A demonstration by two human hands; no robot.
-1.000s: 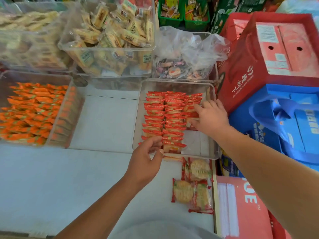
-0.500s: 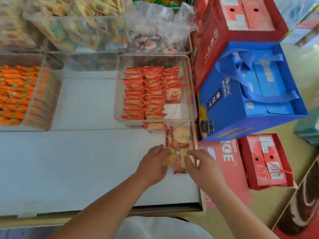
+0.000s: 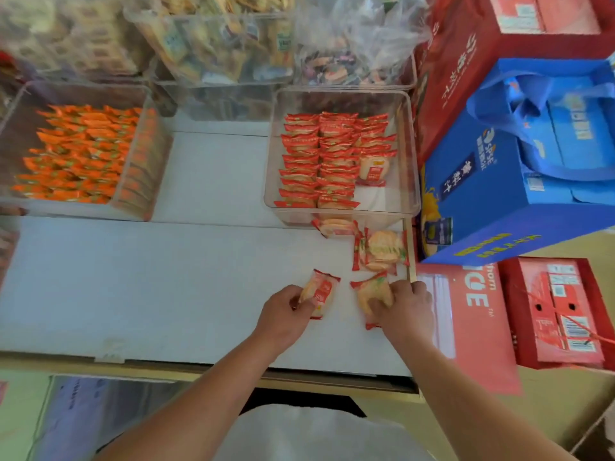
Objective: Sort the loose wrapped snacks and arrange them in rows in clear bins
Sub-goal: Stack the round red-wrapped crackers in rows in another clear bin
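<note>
Left hand [image 3: 286,314]: fingers curled round one red-and-clear wrapped round cracker packet [image 3: 320,294], gripping it at its near end, just above the white counter top [image 3: 149,287]. Right hand [image 3: 404,311]: fingers clenched on a second packet of the same kind [image 3: 370,292], red crimped end sticking out toward the left hand. The two packets are close, not touching.

Loose stock on the counter: a small overlapping pile of the same packets [image 3: 381,251] just beyond the right hand at the counter's right edge, plus one packet [image 3: 336,227] lying against the front wall of the clear rectangular plastic bin [image 3: 379,199].

That bin holds red packets in three rows. The left and middle rows run nearly to the front wall. The right row is shorter and ends in one packet lying flat, face up [image 3: 374,169], with bare floor in front of it.

Second clear bin [image 3: 146,174] on the left, well apart, filled with orange wrapped snacks [image 3: 80,154]. Rear bins are too blurred to read. Blue handled carton [image 3: 499,194] stands right of the counter.
</note>
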